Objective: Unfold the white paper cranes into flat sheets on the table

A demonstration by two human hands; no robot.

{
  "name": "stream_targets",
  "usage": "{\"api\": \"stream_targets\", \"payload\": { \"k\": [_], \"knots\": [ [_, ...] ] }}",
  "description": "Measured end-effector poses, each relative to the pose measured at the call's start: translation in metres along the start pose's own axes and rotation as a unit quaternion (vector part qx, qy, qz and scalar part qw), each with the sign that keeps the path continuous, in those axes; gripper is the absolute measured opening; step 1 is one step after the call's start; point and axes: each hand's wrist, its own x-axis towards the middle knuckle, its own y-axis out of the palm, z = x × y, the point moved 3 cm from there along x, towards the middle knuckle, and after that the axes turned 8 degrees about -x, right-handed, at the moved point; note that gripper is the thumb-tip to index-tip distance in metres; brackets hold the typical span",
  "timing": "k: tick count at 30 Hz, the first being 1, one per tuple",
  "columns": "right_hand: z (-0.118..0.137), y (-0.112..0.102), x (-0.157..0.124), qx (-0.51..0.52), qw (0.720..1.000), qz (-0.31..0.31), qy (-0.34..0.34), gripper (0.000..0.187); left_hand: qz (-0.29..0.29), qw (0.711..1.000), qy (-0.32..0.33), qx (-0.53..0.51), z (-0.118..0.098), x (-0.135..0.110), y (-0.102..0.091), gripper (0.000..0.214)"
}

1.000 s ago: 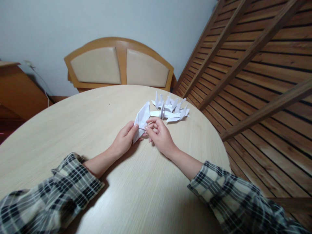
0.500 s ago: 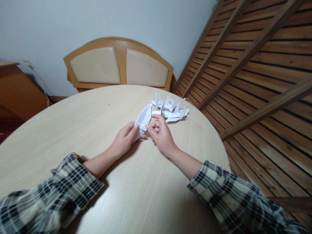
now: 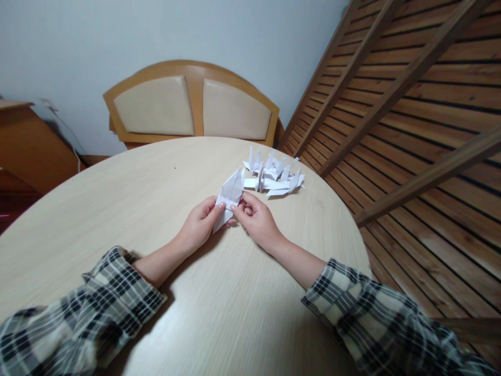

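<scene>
A white folded paper (image 3: 231,188), pointed at its far end, is held above the table between my two hands. My left hand (image 3: 199,222) pinches its lower left side, thumb on top and fingertips underneath. On the right side, my right hand (image 3: 258,219) is closed on the paper's edge, its thumb pressing near the middle crease and its index finger curled behind. Just beyond my right hand stands a cluster of white paper cranes (image 3: 274,175), several of them close together with wings and necks pointing up.
The round pale wood table (image 3: 117,209) spreads beneath my arms. Behind it is a wooden headboard (image 3: 199,99) with two cream panels against the wall. A slatted wood partition (image 3: 410,130) slopes along the right, and a brown cabinet (image 3: 27,151) stands at the left.
My right index finger has drawn back from the paper's far edge and curled. The paper's right flap now opens outward slightly. The left hand and the cranes stay in place.
</scene>
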Motion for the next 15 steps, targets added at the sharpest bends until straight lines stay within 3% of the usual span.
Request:
{"api": "stream_targets", "payload": {
  "k": [6,15],
  "knots": [
    [-0.003,-0.005,0.002,-0.080,0.995,-0.035,-0.051,0.009,-0.005,1.000,-0.027,0.001,-0.001,0.000,-0.001,0.032],
    [0.003,-0.012,0.002,-0.147,0.982,-0.049,-0.109,0.028,0.018,0.997,-0.031,0.062,0.002,-0.001,-0.004,0.033]
  ]
}}
